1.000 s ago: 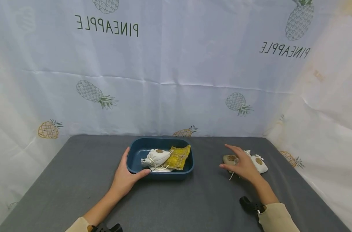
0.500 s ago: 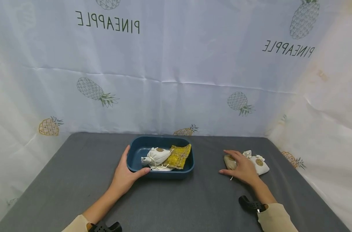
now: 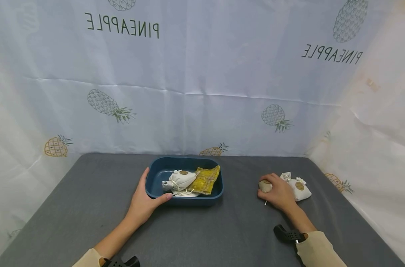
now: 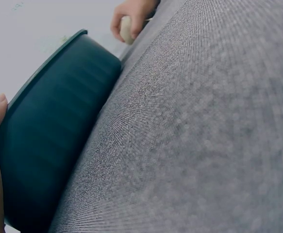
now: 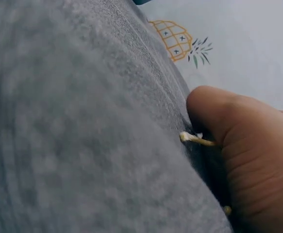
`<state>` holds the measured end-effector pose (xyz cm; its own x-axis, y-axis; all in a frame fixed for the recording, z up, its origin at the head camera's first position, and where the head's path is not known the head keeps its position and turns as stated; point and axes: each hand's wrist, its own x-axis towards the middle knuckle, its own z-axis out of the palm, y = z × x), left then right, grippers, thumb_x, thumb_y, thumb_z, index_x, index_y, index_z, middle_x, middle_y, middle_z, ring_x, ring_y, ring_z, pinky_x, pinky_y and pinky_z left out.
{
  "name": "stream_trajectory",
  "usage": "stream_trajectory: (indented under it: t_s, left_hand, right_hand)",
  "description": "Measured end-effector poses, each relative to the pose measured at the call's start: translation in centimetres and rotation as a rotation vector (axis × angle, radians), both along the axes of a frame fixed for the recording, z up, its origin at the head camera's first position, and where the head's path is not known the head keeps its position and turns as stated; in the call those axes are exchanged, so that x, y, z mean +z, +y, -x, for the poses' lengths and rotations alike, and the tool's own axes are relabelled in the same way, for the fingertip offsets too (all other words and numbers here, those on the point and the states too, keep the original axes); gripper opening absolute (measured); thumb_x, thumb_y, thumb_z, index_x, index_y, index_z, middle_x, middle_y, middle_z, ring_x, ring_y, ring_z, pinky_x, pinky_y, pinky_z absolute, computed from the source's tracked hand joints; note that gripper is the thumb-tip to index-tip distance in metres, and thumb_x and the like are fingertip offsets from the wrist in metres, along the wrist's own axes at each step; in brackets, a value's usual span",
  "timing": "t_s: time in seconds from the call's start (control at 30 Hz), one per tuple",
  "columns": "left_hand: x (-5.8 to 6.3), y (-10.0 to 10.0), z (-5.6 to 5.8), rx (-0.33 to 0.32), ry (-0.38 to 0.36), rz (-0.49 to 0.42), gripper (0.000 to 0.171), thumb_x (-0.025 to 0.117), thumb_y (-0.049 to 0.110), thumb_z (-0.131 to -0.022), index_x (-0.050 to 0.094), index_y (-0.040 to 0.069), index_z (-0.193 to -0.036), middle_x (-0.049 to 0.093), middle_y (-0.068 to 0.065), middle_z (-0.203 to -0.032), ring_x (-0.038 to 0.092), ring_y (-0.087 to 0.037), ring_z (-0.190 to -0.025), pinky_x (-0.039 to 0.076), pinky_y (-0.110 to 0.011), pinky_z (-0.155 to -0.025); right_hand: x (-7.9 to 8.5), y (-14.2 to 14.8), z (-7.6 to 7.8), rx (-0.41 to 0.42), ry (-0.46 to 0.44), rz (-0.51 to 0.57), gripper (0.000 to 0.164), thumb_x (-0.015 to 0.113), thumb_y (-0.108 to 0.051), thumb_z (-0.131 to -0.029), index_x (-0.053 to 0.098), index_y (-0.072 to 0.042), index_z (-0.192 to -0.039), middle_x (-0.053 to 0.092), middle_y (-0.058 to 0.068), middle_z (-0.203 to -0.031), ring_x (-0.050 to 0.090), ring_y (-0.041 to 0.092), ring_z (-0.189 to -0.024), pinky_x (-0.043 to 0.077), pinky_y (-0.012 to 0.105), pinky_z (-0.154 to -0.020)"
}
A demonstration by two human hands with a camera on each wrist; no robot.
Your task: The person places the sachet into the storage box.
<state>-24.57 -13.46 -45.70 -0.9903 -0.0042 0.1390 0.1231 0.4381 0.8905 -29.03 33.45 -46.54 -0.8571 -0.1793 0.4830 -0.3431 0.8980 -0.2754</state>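
Observation:
A beige drawstring pouch (image 3: 265, 186) sits on the table at the right, its body showing between the thumb and fingers of my right hand (image 3: 278, 192), which grip it. In the right wrist view a cord end (image 5: 193, 139) sticks out under the thumb. My left hand (image 3: 143, 202) holds the near left corner of a dark blue tub (image 3: 197, 201), thumb at the front rim and fingers along the left side. Inside the tub lie a white drawstring pouch (image 3: 183, 180) and a yellow patterned sachet (image 3: 206, 180), with more white cloth beneath them.
Another white drawstring pouch (image 3: 300, 189) with a round brown label lies just right of my right hand, partly behind it. Grey cloth covers the table (image 3: 202, 237). A white pineapple-print curtain (image 3: 202, 122) hangs along the back and sides.
The right thumb and fingers have lowered and closed around the beige pouch. My left hand and the tub have stayed in place.

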Motion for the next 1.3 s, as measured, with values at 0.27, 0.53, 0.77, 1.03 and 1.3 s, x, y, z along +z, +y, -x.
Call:
stream_trajectory:
  t_s: [0.27, 0.53, 0.77, 1.03, 1.3]
  left_hand:
    - [0.0, -0.2, 0.0, 0.007, -0.005, -0.008, 0.117, 0.083, 0.042, -0.081, 0.003, 0.022, -0.164, 0.013, -0.016, -0.171, 0.019, -0.043, -0.155, 0.025, -0.072, -0.116]
    - [0.0, -0.1, 0.1, 0.008, 0.013, -0.009, 0.116, 0.084, 0.041, -0.081, 0.006, 0.02, -0.164, 0.015, -0.015, -0.17, 0.021, -0.042, -0.155, 0.025, -0.07, -0.117]
    - [-0.3, -0.1, -0.1, 0.007, 0.006, -0.01, 0.117, 0.085, 0.039, -0.08, 0.006, 0.019, -0.164, 0.015, -0.016, -0.17, 0.021, -0.043, -0.155, 0.026, -0.071, -0.116]
    - [-0.2, -0.1, -0.1, 0.012, 0.012, -0.001, 0.117, 0.085, 0.041, -0.079, 0.007, 0.018, -0.164, 0.015, -0.017, -0.17, 0.022, -0.043, -0.154, 0.027, -0.07, -0.116]
    - [-0.2, 0.1, 0.0, 0.015, 0.012, -0.002, 0.118, 0.085, 0.042, -0.079, 0.007, 0.02, -0.164, 0.016, -0.016, -0.17, 0.022, -0.042, -0.154, 0.028, -0.071, -0.116]
  right_hand:
    - [0.8, -0.4, 0.2, 0.031, 0.07, 0.052, 0.023, 0.081, -0.015, -0.07, 0.072, -0.019, -0.091, 0.066, -0.003, -0.086, 0.047, 0.004, -0.063, 0.039, 0.024, -0.056]
    - [2.1, -1.4, -0.1, 0.09, 0.115, 0.071, 0.022, 0.08, -0.013, -0.07, 0.071, -0.019, -0.089, 0.064, -0.005, -0.083, 0.043, 0.0, -0.061, 0.037, 0.022, -0.053]
    - [4.7, -4.8, -1.2, 0.195, 0.188, 0.135, 0.025, 0.08, -0.008, -0.069, 0.071, -0.02, -0.089, 0.065, -0.006, -0.086, 0.045, -0.002, -0.064, 0.04, 0.022, -0.053]
    - [7.7, -10.8, -1.7, 0.332, 0.205, 0.236, 0.027, 0.08, -0.004, -0.071, 0.071, -0.018, -0.093, 0.066, -0.003, -0.09, 0.049, 0.002, -0.066, 0.045, 0.023, -0.054]
    - [9.4, -16.9, -0.5, 0.436, 0.143, 0.171, 0.023, 0.078, -0.008, -0.076, 0.071, -0.014, -0.097, 0.066, 0.002, -0.093, 0.049, 0.009, -0.07, 0.044, 0.022, -0.055]
